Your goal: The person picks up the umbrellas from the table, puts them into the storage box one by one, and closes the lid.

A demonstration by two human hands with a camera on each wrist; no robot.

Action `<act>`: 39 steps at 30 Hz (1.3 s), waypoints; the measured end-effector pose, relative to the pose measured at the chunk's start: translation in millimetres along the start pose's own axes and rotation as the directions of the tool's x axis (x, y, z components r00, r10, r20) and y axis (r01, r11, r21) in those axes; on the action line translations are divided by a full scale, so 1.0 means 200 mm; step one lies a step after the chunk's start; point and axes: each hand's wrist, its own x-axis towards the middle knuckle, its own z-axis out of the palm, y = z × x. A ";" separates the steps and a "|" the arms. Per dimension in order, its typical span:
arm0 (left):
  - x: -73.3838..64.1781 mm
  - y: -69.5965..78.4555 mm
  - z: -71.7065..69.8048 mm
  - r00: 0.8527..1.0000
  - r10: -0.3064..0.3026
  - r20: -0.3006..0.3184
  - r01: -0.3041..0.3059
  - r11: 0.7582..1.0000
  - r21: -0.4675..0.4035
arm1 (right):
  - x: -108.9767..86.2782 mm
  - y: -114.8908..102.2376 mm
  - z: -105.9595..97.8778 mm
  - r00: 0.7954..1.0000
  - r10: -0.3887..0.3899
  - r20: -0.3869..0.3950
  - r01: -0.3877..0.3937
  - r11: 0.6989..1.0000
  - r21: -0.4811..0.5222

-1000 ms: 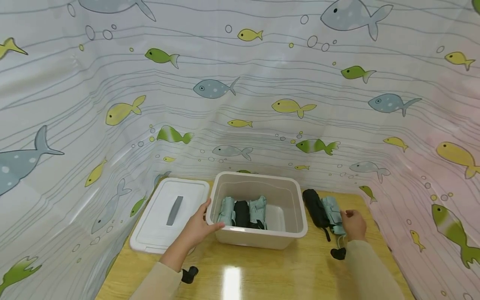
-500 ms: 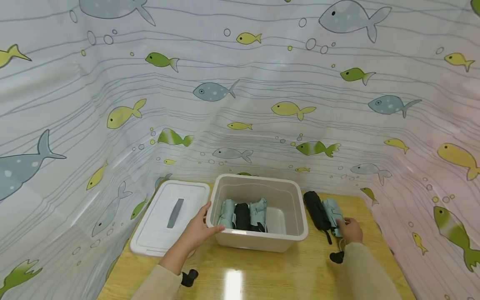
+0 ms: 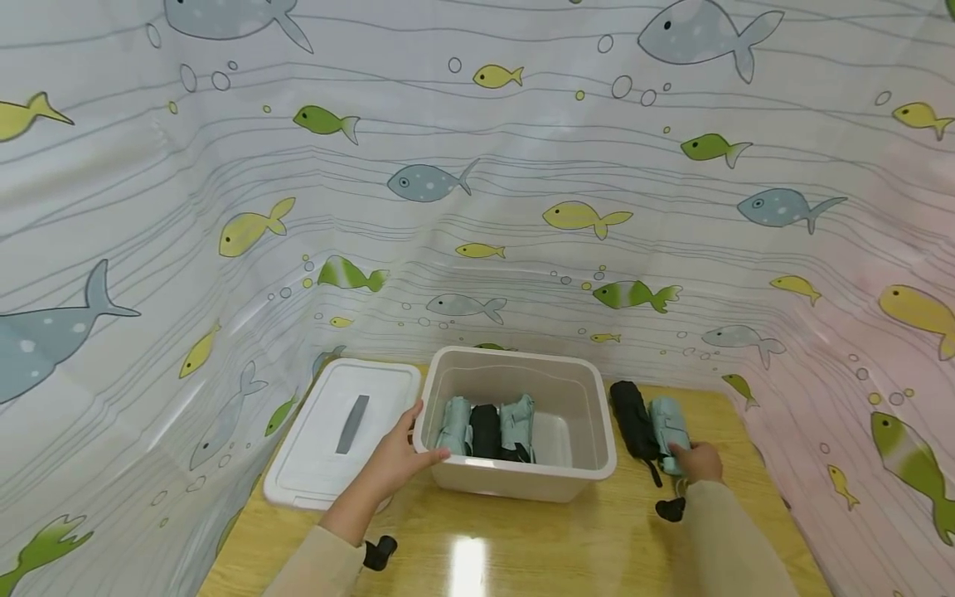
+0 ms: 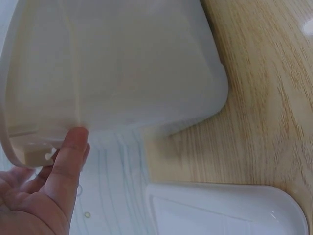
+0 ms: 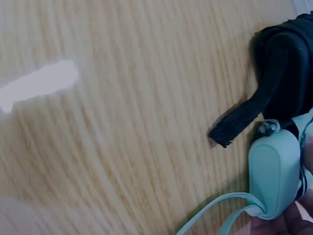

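A beige plastic storage box stands mid-table with two light green folding umbrellas and a black one side by side in its left part. My left hand holds the box's front left corner, thumb over the rim and fingers along the outer wall. To the right of the box, another light green folding umbrella lies on the table. My right hand grips its near end, with fingers beneath the handle. Touching or nearly touching it, a second black folding umbrella lies to its left.
A white lid with a grey handle lies left of the box. The wooden table ends at a fish-print curtain behind and on both sides. A looped strap hangs from the green umbrella's handle.
My right hand has shifted left from beside the light green umbrella and taken hold of its near end. The left hand has kept its place on the box.
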 end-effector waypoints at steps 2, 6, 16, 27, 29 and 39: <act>0.00 0.00 0.00 1.000 0.005 0.002 -0.005 1.000 0.002 | 0.00 0.00 0.00 1.000 0.028 0.000 -0.028 1.000 -0.004; 0.00 0.01 0.00 1.000 0.022 -0.004 -0.022 1.000 0.002 | -0.01 -0.01 -0.01 0.999 0.046 0.015 -0.046 0.999 0.019; 0.00 0.01 -0.01 1.000 0.012 -0.009 -0.012 1.000 0.002 | -0.02 0.03 -0.03 0.997 0.039 0.064 -0.039 0.999 -0.011; -0.01 0.02 -0.01 1.000 0.026 -0.006 -0.026 1.000 -0.001 | -0.04 0.02 -0.10 0.970 0.074 0.232 -0.094 0.993 0.077; -0.01 0.01 0.00 1.000 0.030 -0.004 -0.030 1.000 -0.003 | -0.05 0.03 -0.09 0.971 0.099 0.217 -0.130 0.982 0.134; -0.02 0.00 0.00 0.999 0.037 -0.003 -0.037 0.999 -0.013 | -0.08 -0.06 0.00 0.990 0.140 -0.007 -0.139 0.989 0.046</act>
